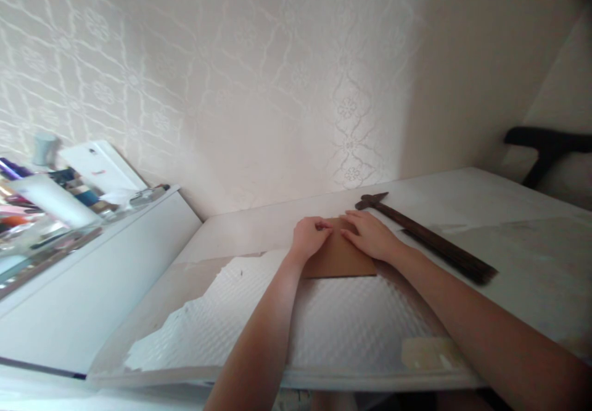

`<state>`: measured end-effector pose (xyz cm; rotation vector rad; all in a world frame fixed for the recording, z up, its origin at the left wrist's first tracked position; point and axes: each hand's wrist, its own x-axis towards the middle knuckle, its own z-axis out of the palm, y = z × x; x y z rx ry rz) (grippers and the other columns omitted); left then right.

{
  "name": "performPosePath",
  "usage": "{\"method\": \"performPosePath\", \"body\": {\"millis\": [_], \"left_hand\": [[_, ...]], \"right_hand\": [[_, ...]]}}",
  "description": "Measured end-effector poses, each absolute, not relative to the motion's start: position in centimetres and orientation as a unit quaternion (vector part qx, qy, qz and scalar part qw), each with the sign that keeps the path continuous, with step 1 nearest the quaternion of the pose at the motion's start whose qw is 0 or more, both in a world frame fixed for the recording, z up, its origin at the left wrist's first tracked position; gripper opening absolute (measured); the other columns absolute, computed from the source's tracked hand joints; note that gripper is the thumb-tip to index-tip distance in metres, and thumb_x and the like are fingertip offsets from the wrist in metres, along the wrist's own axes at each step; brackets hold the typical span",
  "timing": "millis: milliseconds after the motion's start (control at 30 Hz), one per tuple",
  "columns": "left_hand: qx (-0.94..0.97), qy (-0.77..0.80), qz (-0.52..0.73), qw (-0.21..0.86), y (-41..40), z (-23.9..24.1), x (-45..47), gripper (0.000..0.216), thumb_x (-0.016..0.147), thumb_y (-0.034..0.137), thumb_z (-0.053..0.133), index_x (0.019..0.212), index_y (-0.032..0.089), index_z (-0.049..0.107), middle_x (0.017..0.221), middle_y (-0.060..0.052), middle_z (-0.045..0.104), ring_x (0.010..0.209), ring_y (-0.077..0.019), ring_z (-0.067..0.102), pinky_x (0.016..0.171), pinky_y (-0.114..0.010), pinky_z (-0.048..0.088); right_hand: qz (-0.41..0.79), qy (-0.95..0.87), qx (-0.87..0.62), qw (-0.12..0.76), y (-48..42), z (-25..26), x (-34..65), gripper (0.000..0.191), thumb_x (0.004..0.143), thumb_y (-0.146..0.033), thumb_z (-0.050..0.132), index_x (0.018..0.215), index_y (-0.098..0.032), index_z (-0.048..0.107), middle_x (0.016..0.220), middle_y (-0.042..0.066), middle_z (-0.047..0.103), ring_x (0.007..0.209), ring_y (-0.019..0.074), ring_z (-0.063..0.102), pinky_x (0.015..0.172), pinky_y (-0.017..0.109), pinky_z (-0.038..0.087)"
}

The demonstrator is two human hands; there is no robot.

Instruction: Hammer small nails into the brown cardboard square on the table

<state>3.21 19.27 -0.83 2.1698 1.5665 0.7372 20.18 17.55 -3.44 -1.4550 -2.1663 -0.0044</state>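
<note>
A flat brown board point(341, 261), which looks like cardboard or thin wood, lies on a white quilted-pattern sheet point(208, 318). My left hand point(309, 237) rests at the board's left side, thumb and fingertips pinched together over its upper part. Whatever sits between those fingertips is too small or hidden to make out. On the board's right side lies my right hand point(371, 236), its fingers stretched out and apart, holding nothing. To the right of that hand is a hammer point(425, 235) with a dark head and a brown handle.
A white cabinet point(106, 275) stands to the left, its top crowded with bottles, boxes and a white box point(104, 167). Patterned wallpaper point(259, 90) rises behind the table point(444, 195). A black chair part point(546, 142) shows at the far right.
</note>
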Motion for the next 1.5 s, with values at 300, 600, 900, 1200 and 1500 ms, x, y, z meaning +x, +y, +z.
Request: {"method": "performPosePath", "body": {"millis": [300,600,900,1200,1500], "left_hand": [[0.76,0.564,0.26,0.188,19.5,-1.0,3.2,0.016,0.077,0.025,0.055,0.081,0.021,0.071,0.087,-0.002,0.07,0.087,-0.0168,0.062,0.079,-0.024,0.046],[0.76,0.561,0.253,0.209,19.6,-1.0,3.0,0.016,0.076,0.017,0.055,0.084,0.019,0.069,0.089,-0.001,0.07,0.088,-0.0144,0.062,0.08,-0.022,0.045],[0.751,0.541,0.296,0.237,20.1,-1.6,2.7,0.015,0.073,0.013,0.059,0.086,0.016,0.064,0.088,-0.003,0.069,0.083,-0.0133,0.063,0.079,-0.023,0.046],[0.757,0.535,0.298,0.226,19.8,-1.3,2.8,0.014,0.072,0.014,0.06,0.085,0.018,0.061,0.084,-0.002,0.069,0.08,-0.0139,0.063,0.074,-0.023,0.047],[0.755,0.554,0.281,0.21,19.2,-0.7,2.8,0.021,0.072,0.017,0.061,0.092,0.02,0.058,0.084,-0.001,0.069,0.081,-0.0143,0.063,0.076,-0.024,0.046]], "right_hand": [[-0.066,-0.59,-0.771,0.231,16.6,-2.1,23.1,0.038,0.08,-0.021,0.045,0.116,-0.014,0.055,0.107,0.021,0.058,0.1,0.0366,0.05,0.074,0.049,0.042],[-0.051,-0.585,-0.787,0.188,17.0,-2.0,23.9,0.041,0.079,-0.015,0.045,0.119,-0.019,0.052,0.092,0.012,0.063,0.085,0.0261,0.058,0.067,0.033,0.042],[-0.146,-0.653,-0.665,0.332,16.4,-1.0,23.0,0.042,0.079,-0.011,0.047,0.119,-0.022,0.051,0.104,0.008,0.06,0.089,0.0239,0.055,0.069,0.033,0.043],[-0.158,-0.723,-0.548,0.388,16.1,-1.0,22.0,0.04,0.08,-0.008,0.047,0.116,-0.024,0.053,0.105,0.002,0.06,0.091,0.0186,0.056,0.067,0.028,0.045],[-0.176,-0.748,-0.507,0.391,16.4,-1.4,21.9,0.036,0.081,-0.009,0.048,0.112,-0.024,0.059,0.104,0.004,0.06,0.092,0.0183,0.055,0.067,0.028,0.046]]}}
